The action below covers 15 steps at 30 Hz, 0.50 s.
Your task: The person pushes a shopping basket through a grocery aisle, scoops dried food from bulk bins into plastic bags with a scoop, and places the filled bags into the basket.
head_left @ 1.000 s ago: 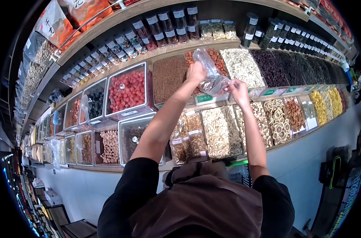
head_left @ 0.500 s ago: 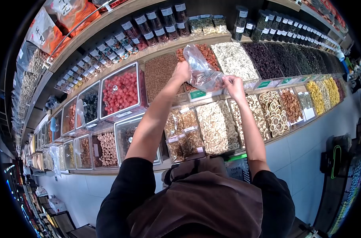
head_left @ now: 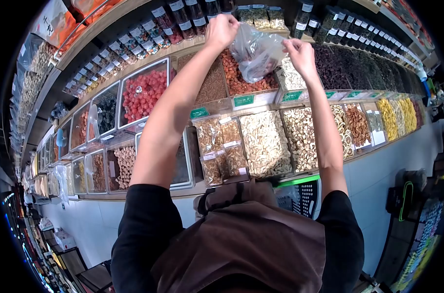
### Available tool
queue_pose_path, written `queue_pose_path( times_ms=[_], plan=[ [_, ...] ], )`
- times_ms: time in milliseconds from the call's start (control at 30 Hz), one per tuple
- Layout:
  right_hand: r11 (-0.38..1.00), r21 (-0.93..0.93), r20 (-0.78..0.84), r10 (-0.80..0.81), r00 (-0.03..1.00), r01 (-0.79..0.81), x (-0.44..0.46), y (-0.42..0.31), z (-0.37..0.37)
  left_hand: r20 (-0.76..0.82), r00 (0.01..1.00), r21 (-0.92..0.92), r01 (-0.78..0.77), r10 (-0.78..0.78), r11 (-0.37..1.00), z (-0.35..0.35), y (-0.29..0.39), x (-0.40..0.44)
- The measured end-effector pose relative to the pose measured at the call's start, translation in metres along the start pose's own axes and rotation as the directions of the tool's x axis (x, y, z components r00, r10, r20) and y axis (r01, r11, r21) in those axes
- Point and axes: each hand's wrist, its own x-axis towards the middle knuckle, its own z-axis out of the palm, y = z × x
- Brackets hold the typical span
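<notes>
A clear plastic bag (head_left: 256, 51) hangs stretched between my two hands, above a bin of orange-red dried pieces (head_left: 239, 77). My left hand (head_left: 222, 30) pinches its upper left corner. At the right edge, my right hand (head_left: 300, 54) grips the bag between thumb and fingers. The bag's lower part looks puffed out; whether anything lies inside I cannot tell. Beside the orange-red bin are a bin of small brown grains (head_left: 208, 82) on the left and a bin of white flat pieces (head_left: 291, 74) on the right.
Nearer me are packaged goods (head_left: 218, 146), pale sliced pieces (head_left: 265, 146) and sliced mushroom-like pieces (head_left: 300, 141). Lidded red fruit (head_left: 143, 93) sits at left. Labelled jars (head_left: 183, 22) line the back shelf. A dark perforated basket (head_left: 305, 199) is by my waist.
Both hands have risen and moved farther over the back bins. The bag has gone up with them and is spread wider, and my view has shifted slightly.
</notes>
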Motion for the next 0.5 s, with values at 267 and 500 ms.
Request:
queue_pose_path(
  times_ms=[267,500],
  plan=[
    [0.988,0.034,-0.039,-0.147,0.988,0.148,0.039,-0.014,-0.014,-0.304,0.936,-0.246,-0.258,0.178,0.934,-0.034,0.011,0.021],
    [0.975,0.064,-0.071,-0.209,0.975,0.214,0.056,-0.03,-0.022,-0.381,0.92,-0.379,-0.243,0.089,0.893,-0.05,0.012,0.032]
  ],
)
